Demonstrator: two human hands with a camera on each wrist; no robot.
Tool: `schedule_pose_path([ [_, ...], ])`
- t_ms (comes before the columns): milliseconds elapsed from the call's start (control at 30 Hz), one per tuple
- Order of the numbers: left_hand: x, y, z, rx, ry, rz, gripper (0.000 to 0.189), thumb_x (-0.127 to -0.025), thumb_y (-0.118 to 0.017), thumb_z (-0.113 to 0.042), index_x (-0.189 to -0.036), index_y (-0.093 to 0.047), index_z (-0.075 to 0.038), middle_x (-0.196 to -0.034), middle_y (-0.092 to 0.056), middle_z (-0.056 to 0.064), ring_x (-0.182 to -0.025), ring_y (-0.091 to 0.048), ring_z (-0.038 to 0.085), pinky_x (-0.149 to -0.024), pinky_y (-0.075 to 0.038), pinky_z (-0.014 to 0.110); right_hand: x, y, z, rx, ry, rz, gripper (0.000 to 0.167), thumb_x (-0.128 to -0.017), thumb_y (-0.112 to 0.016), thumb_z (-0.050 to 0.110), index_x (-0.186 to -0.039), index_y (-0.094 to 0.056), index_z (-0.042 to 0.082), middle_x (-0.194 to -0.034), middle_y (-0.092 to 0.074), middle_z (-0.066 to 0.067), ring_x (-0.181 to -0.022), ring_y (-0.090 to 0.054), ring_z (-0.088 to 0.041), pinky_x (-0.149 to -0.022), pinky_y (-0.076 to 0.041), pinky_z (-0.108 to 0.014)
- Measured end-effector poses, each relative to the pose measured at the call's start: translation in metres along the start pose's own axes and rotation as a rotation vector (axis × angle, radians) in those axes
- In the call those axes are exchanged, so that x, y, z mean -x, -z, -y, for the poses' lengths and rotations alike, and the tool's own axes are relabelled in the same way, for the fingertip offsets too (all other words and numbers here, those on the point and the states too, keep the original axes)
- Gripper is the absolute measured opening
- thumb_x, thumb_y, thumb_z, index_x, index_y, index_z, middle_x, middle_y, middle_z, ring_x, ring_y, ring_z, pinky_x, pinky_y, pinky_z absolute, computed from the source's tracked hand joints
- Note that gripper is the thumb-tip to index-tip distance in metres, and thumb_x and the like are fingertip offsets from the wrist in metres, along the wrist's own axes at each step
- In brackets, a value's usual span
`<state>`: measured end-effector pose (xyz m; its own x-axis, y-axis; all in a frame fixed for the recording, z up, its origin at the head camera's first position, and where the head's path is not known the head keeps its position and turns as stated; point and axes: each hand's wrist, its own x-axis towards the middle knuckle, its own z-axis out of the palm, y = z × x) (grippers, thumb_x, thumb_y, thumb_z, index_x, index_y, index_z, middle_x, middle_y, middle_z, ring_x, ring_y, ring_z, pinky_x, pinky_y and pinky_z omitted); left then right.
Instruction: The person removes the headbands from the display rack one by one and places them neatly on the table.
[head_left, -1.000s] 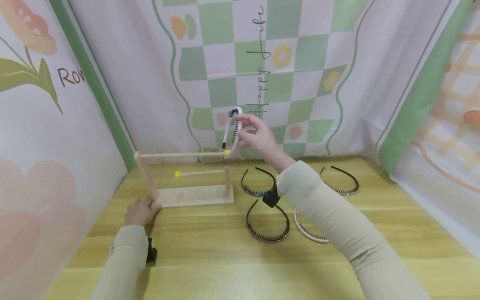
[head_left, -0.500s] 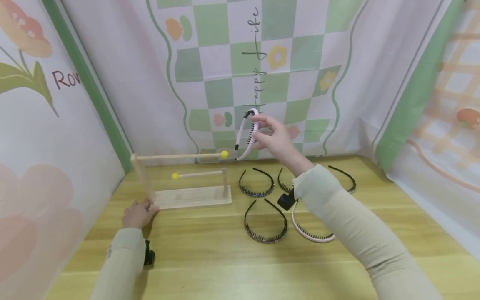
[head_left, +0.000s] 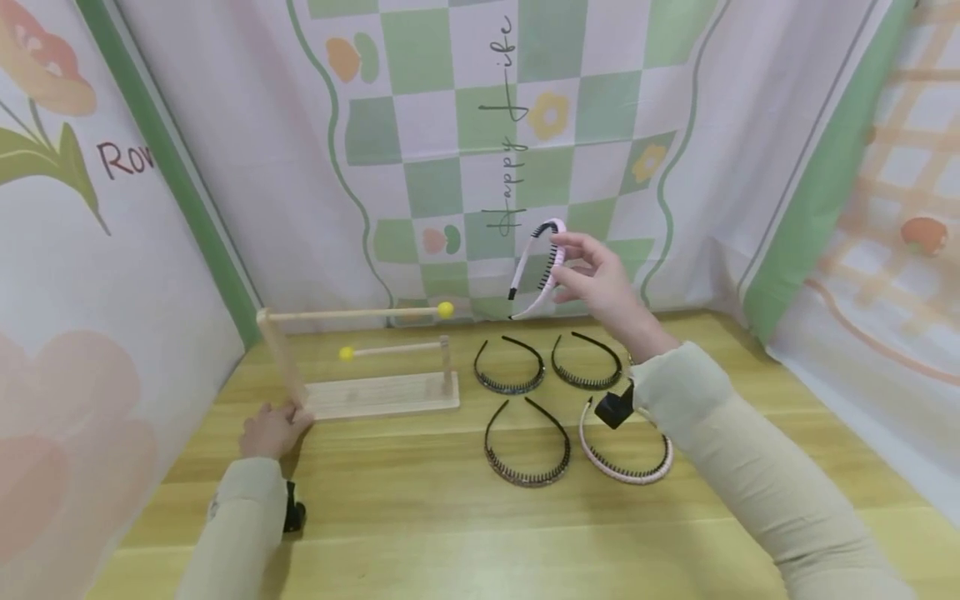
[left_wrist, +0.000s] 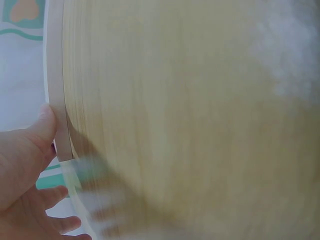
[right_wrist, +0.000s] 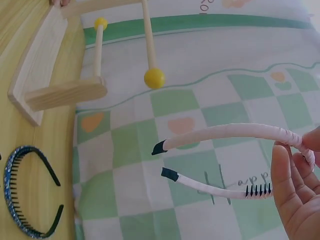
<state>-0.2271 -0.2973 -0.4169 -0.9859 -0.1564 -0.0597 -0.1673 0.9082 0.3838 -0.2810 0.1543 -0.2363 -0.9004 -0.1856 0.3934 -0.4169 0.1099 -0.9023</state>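
My right hand point(head_left: 600, 279) pinches a pale pink headband point(head_left: 558, 267) in the air, right of the wooden stand, between thumb and fingers. Black teeth line its inside, and both dark-tipped ends point(right_wrist: 170, 173) point toward the stand in the right wrist view. The wooden stand point(head_left: 382, 396) has a flat base, two uprights and two bars with yellow ball ends; no headband hangs on either bar. My left hand point(head_left: 270, 431) holds the left end of the base, its thumb point(left_wrist: 44, 125) against the edge. In the left wrist view its other fingers are spread.
Several headbands lie on the wooden table point(head_left: 420, 517): a glittery one point(head_left: 510, 387), a dark one point(head_left: 588, 382), a brownish beaded one point(head_left: 528, 479) and a pink one point(head_left: 633, 477) partly behind the right wrist. A patterned curtain point(head_left: 427, 108) stands behind the table.
My right hand has drawn the pink headband rightward, away from the yellow ball on the upper bar. The left hand stays at the base; the view has shifted slightly.
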Motion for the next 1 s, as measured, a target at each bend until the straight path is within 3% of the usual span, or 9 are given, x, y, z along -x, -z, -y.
schedule_pose_path([
  [400, 0.004, 0.003, -0.003, 0.01, 0.004, 0.018, 0.06, -0.094, -0.043, -0.044, -0.137, -0.037, -0.001, -0.134, -0.019, 0.043, -0.109, -0.026, 0.066, -0.082, -0.033, 0.07, 0.018, 0.033, -0.007, 0.069, -0.012, -0.045, 0.042, -0.09, -0.056, 0.001, -0.13, -0.044, 0.003, -0.109, -0.047, -0.009, -0.083, -0.061, -0.012, -0.069, -0.054, -0.029],
  [700, 0.002, 0.002, -0.002, 0.009, 0.002, 0.017, 0.06, -0.095, -0.043, -0.044, -0.136, -0.038, -0.001, -0.134, -0.019, 0.044, -0.11, -0.025, 0.066, -0.083, -0.032, 0.071, 0.032, 0.056, -0.014, 0.047, -0.029, -0.099, 0.044, -0.089, -0.055, -0.002, -0.131, -0.043, -0.001, -0.11, -0.046, -0.012, -0.078, -0.061, -0.01, -0.065, -0.054, -0.026],
  [1000, 0.0, 0.0, 0.0, 0.006, -0.003, 0.018, 0.06, -0.095, -0.043, -0.044, -0.136, -0.038, 0.0, -0.134, -0.018, 0.044, -0.111, -0.024, 0.066, -0.082, -0.032, 0.072, 0.05, 0.08, -0.025, 0.042, -0.019, -0.135, 0.043, -0.089, -0.057, -0.001, -0.13, -0.046, 0.004, -0.106, -0.048, -0.01, -0.079, -0.062, -0.009, -0.065, -0.054, -0.024],
])
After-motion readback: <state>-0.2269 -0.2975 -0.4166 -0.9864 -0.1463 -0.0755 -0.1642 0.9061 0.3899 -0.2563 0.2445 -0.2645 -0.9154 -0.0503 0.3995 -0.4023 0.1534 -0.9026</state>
